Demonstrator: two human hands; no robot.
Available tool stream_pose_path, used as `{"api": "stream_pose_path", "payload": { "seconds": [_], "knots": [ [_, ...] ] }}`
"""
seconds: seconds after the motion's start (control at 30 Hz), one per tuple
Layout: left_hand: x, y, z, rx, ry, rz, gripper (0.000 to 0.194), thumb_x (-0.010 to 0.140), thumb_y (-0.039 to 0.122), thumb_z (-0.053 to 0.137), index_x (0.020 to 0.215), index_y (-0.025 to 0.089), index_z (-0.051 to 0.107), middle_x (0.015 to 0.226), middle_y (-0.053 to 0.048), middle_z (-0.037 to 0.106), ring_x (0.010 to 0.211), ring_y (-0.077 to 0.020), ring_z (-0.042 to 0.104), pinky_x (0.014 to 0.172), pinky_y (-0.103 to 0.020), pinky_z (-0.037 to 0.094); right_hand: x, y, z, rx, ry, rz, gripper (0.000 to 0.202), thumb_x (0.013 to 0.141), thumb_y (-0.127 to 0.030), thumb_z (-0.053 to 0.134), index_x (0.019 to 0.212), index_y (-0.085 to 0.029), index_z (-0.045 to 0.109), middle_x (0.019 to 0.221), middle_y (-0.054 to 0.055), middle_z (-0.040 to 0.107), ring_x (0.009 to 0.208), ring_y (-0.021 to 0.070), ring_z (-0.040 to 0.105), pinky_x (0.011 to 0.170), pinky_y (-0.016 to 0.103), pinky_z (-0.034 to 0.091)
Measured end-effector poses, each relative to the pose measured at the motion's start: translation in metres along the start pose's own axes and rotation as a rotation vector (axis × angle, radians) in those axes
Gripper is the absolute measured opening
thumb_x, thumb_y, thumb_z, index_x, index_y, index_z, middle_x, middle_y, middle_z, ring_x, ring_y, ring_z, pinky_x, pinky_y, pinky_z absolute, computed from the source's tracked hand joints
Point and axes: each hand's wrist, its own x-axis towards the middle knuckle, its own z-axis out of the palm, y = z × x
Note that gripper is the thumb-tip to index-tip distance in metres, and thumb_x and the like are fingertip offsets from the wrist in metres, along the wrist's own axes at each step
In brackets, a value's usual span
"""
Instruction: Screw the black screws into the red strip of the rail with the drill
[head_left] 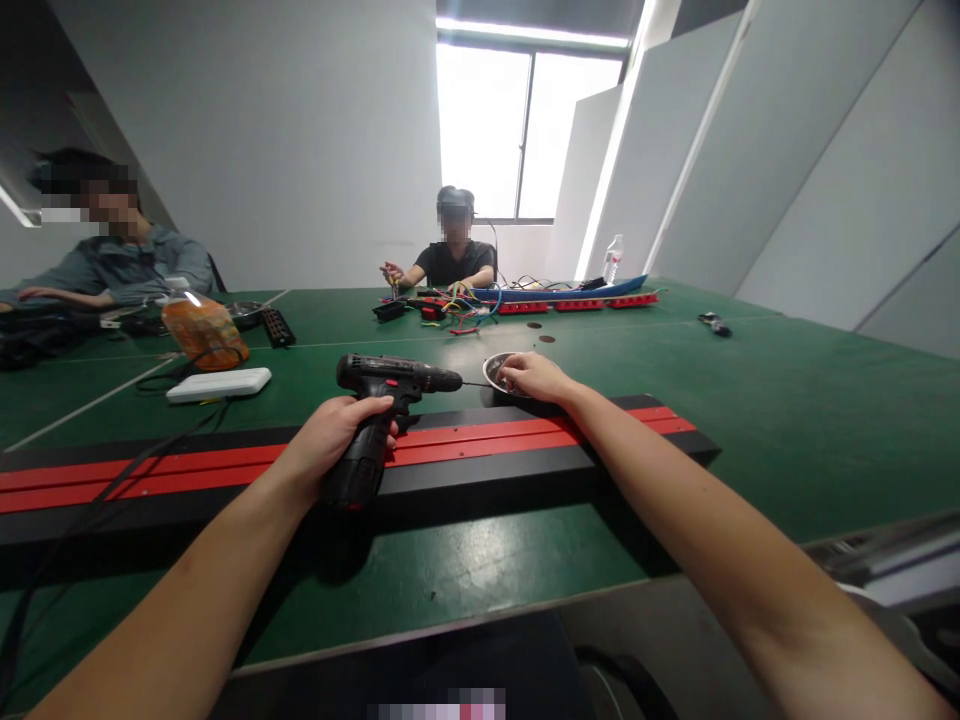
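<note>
A black cordless drill [390, 372] is gripped by its handle in my left hand [337, 432], its long thin bit pointing right. Just beyond that bit sits a round metal bowl [491, 368]. My right hand [536, 375] reaches into the bowl with fingers bent down; the fingertips and whatever they touch are hidden or too small to make out. Beneath both hands lies a long black bar with red strips [450, 445], running left to right across the table. Small screw heads or holes dot its red surface.
A white power bank [219, 385] with a black cable and a bottle of orange drink [202, 325] stand at left. Across the green table [787, 400], a person [456, 262] handles wires by red strips [577, 305]. Another person [142, 262] sits far left.
</note>
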Motion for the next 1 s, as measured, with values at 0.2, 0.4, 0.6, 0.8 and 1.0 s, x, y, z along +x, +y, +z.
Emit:
{"api": "stream_pose_path", "payload": {
  "seconds": [0.2, 0.4, 0.6, 0.8, 1.0],
  "knots": [
    [-0.0022, 0.0021, 0.0031, 0.021, 0.033, 0.001, 0.021, 0.081, 0.025, 0.068, 0.089, 0.006, 0.064, 0.076, -0.012, 0.069, 0.057, -0.0174, 0.067, 0.052, -0.025, 0.056, -0.0005, -0.0018, 0.0005, 0.014, 0.006, 0.018, 0.026, 0.091, -0.028, 0.048, 0.089, -0.014, 0.07, 0.076, 0.004, 0.07, 0.063, 0.013, 0.06, 0.057, 0.022, 0.039],
    [-0.0004, 0.0011, 0.0019, 0.004, 0.025, -0.006, 0.021, 0.08, 0.025, 0.069, 0.089, 0.006, 0.064, 0.076, -0.012, 0.068, 0.057, -0.0173, 0.067, 0.052, -0.025, 0.055, 0.0025, 0.0034, 0.0029, 0.03, 0.016, 0.015, 0.026, 0.091, -0.028, 0.048, 0.091, -0.015, 0.07, 0.077, 0.004, 0.07, 0.065, 0.0132, 0.06, 0.058, 0.021, 0.04],
    [0.0015, -0.0003, -0.0015, 0.026, -0.021, -0.018, 0.024, 0.08, 0.028, 0.071, 0.087, 0.005, 0.063, 0.075, -0.014, 0.068, 0.058, -0.0191, 0.067, 0.052, -0.026, 0.055, 0.005, 0.005, 0.0033, 0.099, -0.014, 0.034, 0.027, 0.093, -0.029, 0.048, 0.096, -0.015, 0.071, 0.085, 0.005, 0.073, 0.067, 0.0132, 0.062, 0.059, 0.02, 0.043],
    [0.002, -0.0011, -0.0016, 0.02, -0.021, -0.005, 0.024, 0.079, 0.028, 0.071, 0.086, 0.006, 0.064, 0.076, -0.013, 0.068, 0.058, -0.0189, 0.067, 0.052, -0.026, 0.055, 0.0026, 0.0019, 0.003, 0.18, -0.024, 0.07, 0.027, 0.092, -0.03, 0.052, 0.085, -0.014, 0.072, 0.079, 0.007, 0.073, 0.067, 0.0155, 0.066, 0.059, 0.021, 0.047],
    [0.0026, -0.002, -0.0013, 0.017, -0.02, -0.006, 0.025, 0.079, 0.029, 0.071, 0.086, 0.005, 0.065, 0.077, -0.013, 0.069, 0.057, -0.0177, 0.066, 0.05, -0.025, 0.054, -0.0031, -0.0028, -0.0013, 0.23, -0.017, 0.085, 0.03, 0.091, -0.038, 0.057, 0.089, -0.014, 0.075, 0.083, 0.009, 0.075, 0.067, 0.0171, 0.068, 0.06, 0.023, 0.05]
  ]
}}
